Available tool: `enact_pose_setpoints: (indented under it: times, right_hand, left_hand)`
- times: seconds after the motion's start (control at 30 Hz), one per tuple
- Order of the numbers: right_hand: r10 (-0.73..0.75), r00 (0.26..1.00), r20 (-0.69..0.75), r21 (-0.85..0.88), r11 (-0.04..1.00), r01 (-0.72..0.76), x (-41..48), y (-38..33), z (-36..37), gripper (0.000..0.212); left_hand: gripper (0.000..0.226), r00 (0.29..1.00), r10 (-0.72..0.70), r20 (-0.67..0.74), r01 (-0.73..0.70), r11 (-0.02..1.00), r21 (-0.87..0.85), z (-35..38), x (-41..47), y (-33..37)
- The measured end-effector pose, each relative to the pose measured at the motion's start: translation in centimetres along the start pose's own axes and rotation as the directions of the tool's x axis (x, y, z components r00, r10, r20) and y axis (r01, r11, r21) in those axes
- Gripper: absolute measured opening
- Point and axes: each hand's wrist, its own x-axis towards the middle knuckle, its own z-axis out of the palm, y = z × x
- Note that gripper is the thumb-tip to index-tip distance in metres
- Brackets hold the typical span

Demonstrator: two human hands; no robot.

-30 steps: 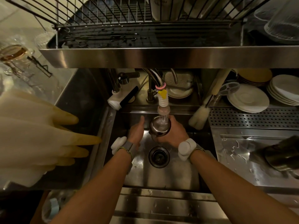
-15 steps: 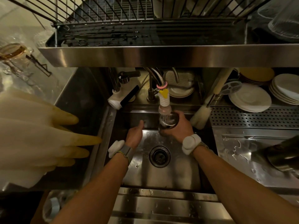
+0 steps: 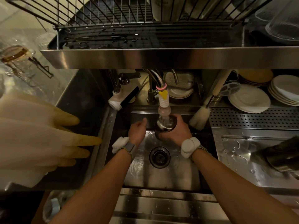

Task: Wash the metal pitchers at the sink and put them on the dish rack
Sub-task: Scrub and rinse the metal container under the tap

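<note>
Shifted right, pitcher (image 3: 165, 126) takes tap water (image 3: 165, 118), right hand (image 3: 179, 133) gripping.

Behind your left hand (image 3: 137, 132) a white, lumpy pod (image 3: 120, 144) rides a grey strap (image 3: 130, 148) edged yellow-green; your right hand (image 3: 178, 134) has a matching pod (image 3: 189, 147) at its wrist.

A small, shiny steel pitcher (image 3: 165, 127) was gripped by the right hand (image 3: 178, 133) at the 12 o'clock end of the sink (image 3: 161, 177), with water streaming onto its top. A second pitcher (image 3: 284, 156), dark and blurred, lay on its side at the sink's 3 o'clock, on the wet counter (image 3: 234, 152). The wire rack (image 3: 113, 16) stood above the sink at 12 o'clock, its tray wet.
</note>
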Motion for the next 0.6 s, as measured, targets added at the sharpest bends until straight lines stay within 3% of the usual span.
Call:
enact_pose_setpoints:
  times: [0.1,0.23,0.3,0.37,0.5,0.6]
  right_hand:
    - [-0.004,0.999,0.036,-0.039,0.999,0.006,-0.1,-0.5,-0.3,0.099]
    - [-0.012,0.998,0.067,-0.037,0.999,0.014,-0.3,-0.8,-0.4,0.097]
    - [-0.027,0.998,0.064,-0.037,0.999,0.029,-0.2,-0.7,-0.4,0.095]
    - [-0.034,0.997,0.075,-0.039,0.999,0.037,-0.2,-0.6,-0.4,0.094]
    - [-0.046,0.996,0.083,-0.038,0.998,0.049,-0.1,-0.6,-0.5,0.093]
    - [-0.054,0.994,0.100,-0.040,0.998,0.058,0.0,-0.6,-0.5,0.094]
  left_hand:
    - [0.035,0.991,0.065,-0.115,-0.062,0.998,0.024,-0.3,0.1,2.3]
    - [0.044,0.940,0.234,-0.247,-0.206,0.969,0.133,-1.3,0.1,6.2]
    - [0.049,0.903,0.378,-0.204,-0.287,0.885,0.367,-1.8,0.2,8.1]
    - [0.052,0.895,0.435,-0.100,-0.300,0.753,0.586,-2.0,1.2,10.2]
    - [0.071,0.914,0.406,0.014,-0.290,0.628,0.722,-2.8,4.7,12.6]
    - [0.065,0.919,0.390,0.056,-0.295,0.588,0.754,-3.5,5.9,12.8]
